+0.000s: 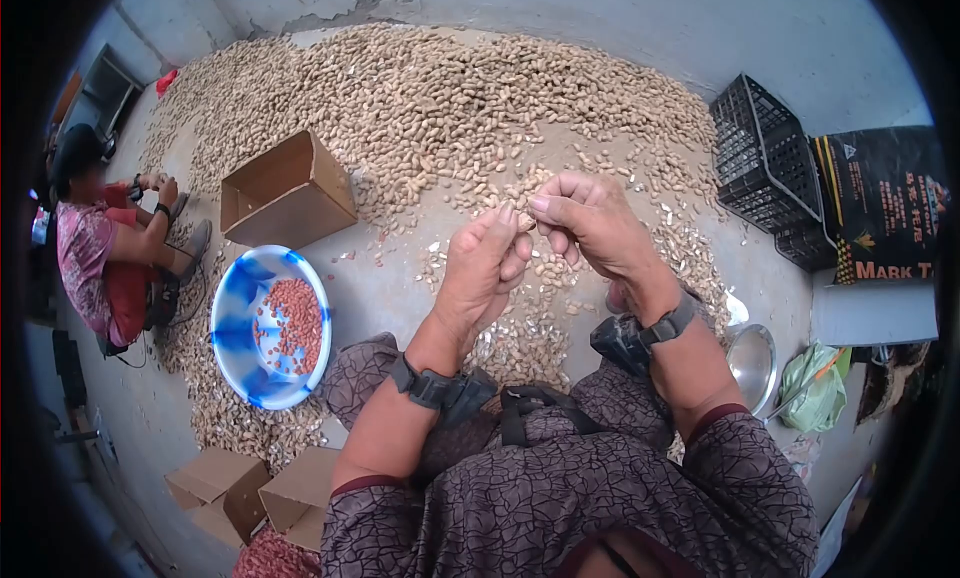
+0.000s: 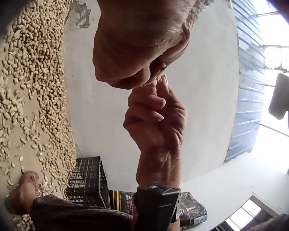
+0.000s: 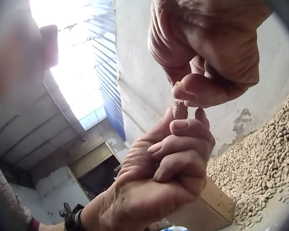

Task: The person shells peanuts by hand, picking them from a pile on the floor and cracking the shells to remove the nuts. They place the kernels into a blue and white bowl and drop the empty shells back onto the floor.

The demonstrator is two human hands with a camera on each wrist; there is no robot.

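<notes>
A small peanut (image 1: 526,221) is held up between the two hands in the head view. My left hand (image 1: 478,273) pinches it between thumb and fingers, the other fingers curled. From the right, my right hand (image 1: 600,223) meets its end with thumb and forefinger pinched. The right wrist view shows the brownish peanut (image 3: 180,109) upright in the left fingertips, its top against the right fingertips. In the left wrist view, the fingertips of the left hand (image 2: 139,43) and right hand (image 2: 156,118) meet and mostly hide it.
Unshelled peanuts (image 1: 440,108) are heaped along the wall. A blue-white basin (image 1: 228,323) with reddish kernels and an open cardboard box (image 1: 310,213) stand left. Shells (image 1: 520,353) lie below the hands. Black crates (image 1: 765,158) stand right; another person (image 1: 100,248) squats far left.
</notes>
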